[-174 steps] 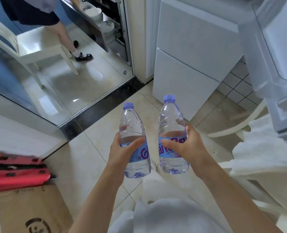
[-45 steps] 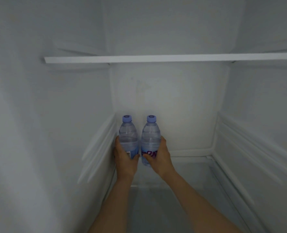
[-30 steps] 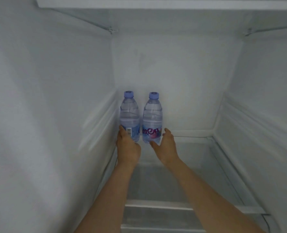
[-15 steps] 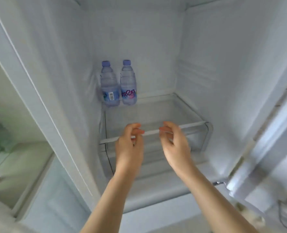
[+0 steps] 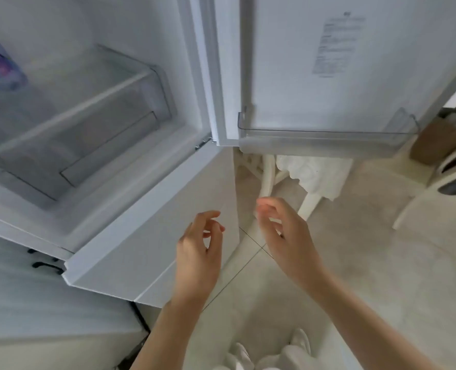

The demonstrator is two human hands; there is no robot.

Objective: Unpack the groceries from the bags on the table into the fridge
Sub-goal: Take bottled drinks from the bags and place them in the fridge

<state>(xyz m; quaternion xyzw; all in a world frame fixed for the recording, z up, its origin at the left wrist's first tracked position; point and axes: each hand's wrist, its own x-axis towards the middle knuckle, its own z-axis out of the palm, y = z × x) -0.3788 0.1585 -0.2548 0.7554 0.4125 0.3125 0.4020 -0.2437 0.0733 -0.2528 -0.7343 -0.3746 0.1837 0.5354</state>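
Left grip (image 5: 199,251) and right grip (image 5: 284,231) hang loosely curled, holding nothing.

Both hands (image 5: 199,252) released the bottles (image 5: 1,68), withdrew outside.

Two bare forearms, no sleeves, no watch, no rings visible on left hand (image 5: 199,252) or right hand (image 5: 284,231). Short, plain nails. Below, white trousers (image 5: 288,359) and white shoes (image 5: 300,340) with rounded toes, partly seen at bottom edge.
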